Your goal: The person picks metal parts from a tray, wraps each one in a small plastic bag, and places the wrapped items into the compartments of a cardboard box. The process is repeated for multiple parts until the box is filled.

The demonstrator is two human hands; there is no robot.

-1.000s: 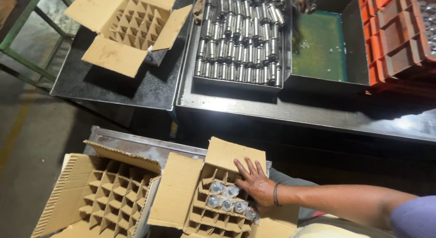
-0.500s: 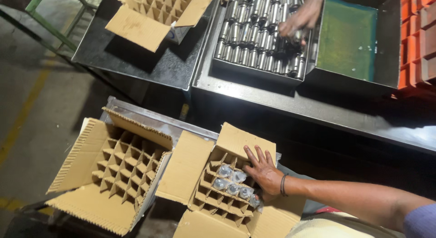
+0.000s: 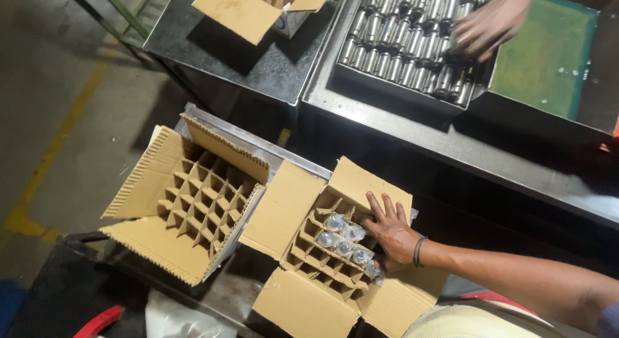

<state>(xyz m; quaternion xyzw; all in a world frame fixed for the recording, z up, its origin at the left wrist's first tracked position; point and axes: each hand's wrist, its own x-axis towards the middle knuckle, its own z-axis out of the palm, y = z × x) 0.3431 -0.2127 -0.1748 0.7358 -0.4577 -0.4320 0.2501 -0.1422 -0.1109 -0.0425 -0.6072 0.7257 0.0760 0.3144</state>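
Head view: the left hand (image 3: 392, 233) lies flat, fingers spread, on the far edge of an open brown cardboard box with a divider grid (image 3: 322, 254), gripping nothing. 5 small wrapped metal cylinders (image 3: 345, 240) stand in its cells just beside the fingers. The right hand (image 3: 488, 23) reaches over a steel tray of shiny metal cylinders (image 3: 403, 44); blur hides its grip. A second, empty divider box (image 3: 193, 209) sits to the left.
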